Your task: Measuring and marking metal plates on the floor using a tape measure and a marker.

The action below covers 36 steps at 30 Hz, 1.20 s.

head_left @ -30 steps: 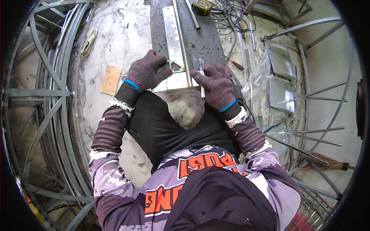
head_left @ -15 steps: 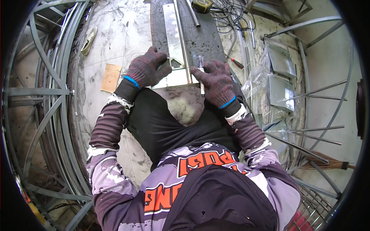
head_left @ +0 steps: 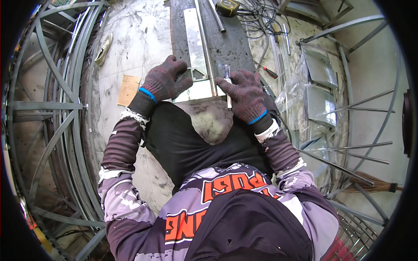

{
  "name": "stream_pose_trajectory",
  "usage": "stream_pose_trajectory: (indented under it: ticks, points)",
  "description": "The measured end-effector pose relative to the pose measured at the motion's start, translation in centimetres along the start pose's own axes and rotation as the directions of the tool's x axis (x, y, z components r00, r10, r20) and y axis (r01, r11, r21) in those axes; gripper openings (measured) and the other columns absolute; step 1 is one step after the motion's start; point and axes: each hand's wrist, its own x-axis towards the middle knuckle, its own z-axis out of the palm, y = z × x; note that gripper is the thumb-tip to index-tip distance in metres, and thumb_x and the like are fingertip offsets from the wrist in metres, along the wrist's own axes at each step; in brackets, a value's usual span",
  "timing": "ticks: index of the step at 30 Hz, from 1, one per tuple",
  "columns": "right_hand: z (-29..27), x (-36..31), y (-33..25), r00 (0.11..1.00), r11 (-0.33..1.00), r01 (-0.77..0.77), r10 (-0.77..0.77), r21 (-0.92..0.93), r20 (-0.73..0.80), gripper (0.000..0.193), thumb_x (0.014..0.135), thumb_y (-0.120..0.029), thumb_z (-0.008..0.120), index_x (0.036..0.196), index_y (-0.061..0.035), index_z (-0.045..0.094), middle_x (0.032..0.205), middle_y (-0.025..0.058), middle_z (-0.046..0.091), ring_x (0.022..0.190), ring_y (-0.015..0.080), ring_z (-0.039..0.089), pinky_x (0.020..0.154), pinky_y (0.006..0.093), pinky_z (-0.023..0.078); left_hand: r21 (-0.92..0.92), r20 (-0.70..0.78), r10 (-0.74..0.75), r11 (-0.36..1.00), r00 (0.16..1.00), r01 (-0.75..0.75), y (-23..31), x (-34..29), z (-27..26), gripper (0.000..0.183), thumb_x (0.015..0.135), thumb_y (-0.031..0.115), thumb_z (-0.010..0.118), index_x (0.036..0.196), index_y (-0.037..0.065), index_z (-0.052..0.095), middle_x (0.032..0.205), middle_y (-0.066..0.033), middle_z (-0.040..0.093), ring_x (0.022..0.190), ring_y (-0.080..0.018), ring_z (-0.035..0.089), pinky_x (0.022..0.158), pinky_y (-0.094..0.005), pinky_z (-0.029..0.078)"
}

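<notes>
My left hand (head_left: pixel 167 79), in a dark knitted glove with a blue cuff band, is closed at the fingertips on a small metal piece with a triangular opening (head_left: pixel 199 74). This piece lies over a flat shiny metal strip (head_left: pixel 192 30) on a dark board (head_left: pixel 237 45). Alongside the strip runs a slim metal tube (head_left: pixel 203 39), its near end between my hands. My right hand (head_left: pixel 247 92), gloved the same way, grips a marker pen (head_left: pixel 229 101) upright between thumb and fingers, just right of the tube's end.
A tape measure (head_left: pixel 227 7) and a shorter tube (head_left: pixel 217 17) lie on the board's far part. Black cables (head_left: pixel 261 24) and a screwdriver (head_left: pixel 270 72) are to the right. Cardboard (head_left: pixel 128 90) and a shoe (head_left: pixel 103 50) lie left. Curved metal frames (head_left: pixel 48 105) stand at both sides.
The view has shifted slightly. Both hands keep nearly the same places and grips, and the strip and tube have not visibly moved on the board.
</notes>
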Motion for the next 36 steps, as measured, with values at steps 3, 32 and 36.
stream_pose_trajectory:
  ticks: [3,32,36]
  points:
    - [-0.1,0.0,-0.2,1.000,1.000,0.004,-0.004,-0.001,-0.006,0.054,0.081,-0.014,0.074,0.132,-0.0320,0.076,0.123,0.0073,0.064,0.122,0.0372,0.057,0.100,0.0563,0.042,0.015,0.006,0.016,1.000,1.000,-0.016,-0.2,0.1,0.1,0.042,0.089,0.043,0.077,0.114,0.010,0.069,0.112,-0.0172,0.062,0.094,-0.0412,0.070,0.081,-0.0511,0.058]
    - [-0.6,0.7,-0.3,1.000,1.000,0.003,-0.004,0.022,0.029,0.053,0.081,-0.008,0.070,0.130,-0.0277,0.077,0.111,0.0070,0.065,0.113,0.0360,0.059,0.095,0.0563,0.044,0.008,-0.060,0.226,0.974,0.972,-0.226,-0.7,0.6,0.2,0.032,0.085,0.030,0.078,0.105,0.007,0.066,0.098,-0.0152,0.060,0.087,-0.0387,0.067,0.074,-0.0485,0.056]
    - [-0.3,0.6,-0.1,0.999,0.999,-0.006,0.005,0.037,0.034,0.053,0.080,-0.012,0.072,0.130,-0.0286,0.076,0.112,0.0066,0.066,0.115,0.0353,0.059,0.095,0.0587,0.042,-0.019,-0.086,0.218,0.975,0.972,-0.221,-0.9,0.6,0.3,0.033,0.086,0.029,0.078,0.106,0.007,0.066,0.099,-0.0146,0.059,0.086,-0.0371,0.067,0.074,-0.0477,0.056]
